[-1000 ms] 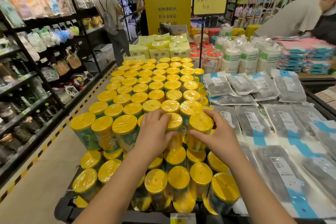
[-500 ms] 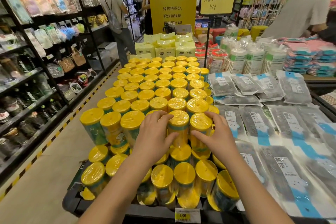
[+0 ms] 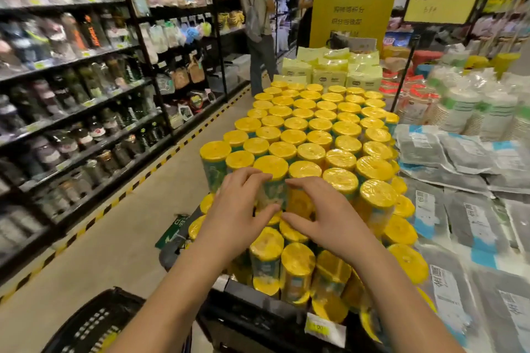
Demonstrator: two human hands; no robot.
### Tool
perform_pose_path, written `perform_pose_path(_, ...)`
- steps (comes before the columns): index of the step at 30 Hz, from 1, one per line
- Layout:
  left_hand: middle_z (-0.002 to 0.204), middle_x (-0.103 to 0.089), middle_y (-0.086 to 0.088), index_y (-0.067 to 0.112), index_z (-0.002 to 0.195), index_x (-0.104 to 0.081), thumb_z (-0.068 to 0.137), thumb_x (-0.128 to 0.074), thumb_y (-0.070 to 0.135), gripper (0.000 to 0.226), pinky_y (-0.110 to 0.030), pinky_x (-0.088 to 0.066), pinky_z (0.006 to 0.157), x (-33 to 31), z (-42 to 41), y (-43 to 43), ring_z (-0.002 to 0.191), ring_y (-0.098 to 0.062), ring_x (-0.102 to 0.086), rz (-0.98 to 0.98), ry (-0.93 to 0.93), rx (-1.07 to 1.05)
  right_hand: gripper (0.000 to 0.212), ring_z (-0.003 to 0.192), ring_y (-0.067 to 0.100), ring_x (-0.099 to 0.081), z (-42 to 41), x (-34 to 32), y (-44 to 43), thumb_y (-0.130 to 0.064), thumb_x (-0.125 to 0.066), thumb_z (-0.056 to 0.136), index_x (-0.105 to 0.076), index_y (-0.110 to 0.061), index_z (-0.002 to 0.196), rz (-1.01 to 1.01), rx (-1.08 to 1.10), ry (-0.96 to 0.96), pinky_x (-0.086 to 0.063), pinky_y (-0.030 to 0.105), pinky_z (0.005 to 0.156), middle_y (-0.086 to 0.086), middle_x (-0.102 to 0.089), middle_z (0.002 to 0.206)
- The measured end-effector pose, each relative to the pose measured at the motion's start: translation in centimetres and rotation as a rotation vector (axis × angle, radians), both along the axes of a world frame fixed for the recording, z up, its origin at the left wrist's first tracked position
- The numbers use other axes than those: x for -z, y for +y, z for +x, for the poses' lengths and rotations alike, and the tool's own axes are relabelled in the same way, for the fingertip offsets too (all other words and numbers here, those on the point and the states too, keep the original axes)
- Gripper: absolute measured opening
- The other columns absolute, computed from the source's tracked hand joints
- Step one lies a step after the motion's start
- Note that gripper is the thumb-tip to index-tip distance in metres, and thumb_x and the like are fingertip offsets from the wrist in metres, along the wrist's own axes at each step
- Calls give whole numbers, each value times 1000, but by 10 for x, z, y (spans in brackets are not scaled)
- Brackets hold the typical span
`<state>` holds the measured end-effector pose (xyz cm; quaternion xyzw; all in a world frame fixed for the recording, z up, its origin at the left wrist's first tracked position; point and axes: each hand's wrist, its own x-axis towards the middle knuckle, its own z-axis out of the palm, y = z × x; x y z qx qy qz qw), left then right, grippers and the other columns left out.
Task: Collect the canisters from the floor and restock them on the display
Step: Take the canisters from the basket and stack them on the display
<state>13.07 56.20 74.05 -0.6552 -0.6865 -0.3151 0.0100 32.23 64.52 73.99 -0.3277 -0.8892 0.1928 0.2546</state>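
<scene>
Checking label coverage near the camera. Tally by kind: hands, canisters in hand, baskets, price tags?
Hands: 2 (left hand, right hand)
Yellow-lidded canister gripped by both hands: 1
Black basket: 1
Yellow price tag: 1
Total: 5

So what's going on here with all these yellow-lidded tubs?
A person is restocking a shop display. The left hand and right hand curl around one canister at the front edge of the upper layer, beside dozens of other canisters standing packed together. A lower row sits just in front. A black basket is near the person, at lower left.
</scene>
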Motion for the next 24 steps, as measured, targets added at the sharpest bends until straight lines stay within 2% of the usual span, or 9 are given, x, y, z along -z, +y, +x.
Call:
perform_pose_path(6,133,-46,12,30,140,-51,90,-67,50,56,-38,-44,103,29,-58,-102,126,-15,-43,-92,-51,-333,60,129,4,-46,-85,23,-36,-52,-68,90,-49,-33,143,-60,-348,-53,-44,30,106,-14,-52,137)
perform_pose_path(11,140,-43,11,31,143,-47,92,-65,51,58,-31,-34,110,59,-94,-195,132,-12,-37,-209,-80,-606,61,133,12,-44,-161,41,-83,-44,-70,92,-48,-23,146,-68,-594,-139,-38,27,108,-5,-52,140)
perform_pose_path(13,140,-43,10,30,145,-47,91,-66,50,60,-30,-31,111,70,-109,-228,134,-14,-35,-262,-121,-698,61,134,12,-44,-192,49,-103,-46,-69,92,-49,-25,145,-59,-665,-166,-37,29,110,-6,-52,140)
perform_pose_path(17,135,-46,8,29,141,-50,89,-69,50,60,-30,-32,110,95,-146,-283,130,-15,-38,-335,-145,-815,62,136,9,-41,-253,66,-143,-50,-66,93,-45,-28,147,-60,-795,-268,-35,29,112,-9,-47,145)
perform_pose_path(22,133,-48,4,24,138,-54,86,-72,43,59,-32,-36,109,132,-201,-339,127,-19,-41,-385,-229,-889,57,127,11,-48,-326,94,-191,-44,-72,90,-52,-24,141,-62,-875,-308,-41,29,106,-6,-54,134)
perform_pose_path(24,134,-47,4,24,140,-52,86,-71,44,60,-33,-38,108,147,-224,-356,127,-19,-41,-422,-261,-903,58,125,9,-49,-355,107,-209,-46,-70,90,-51,-28,142,-71,-871,-346,-42,29,104,-10,-53,135)
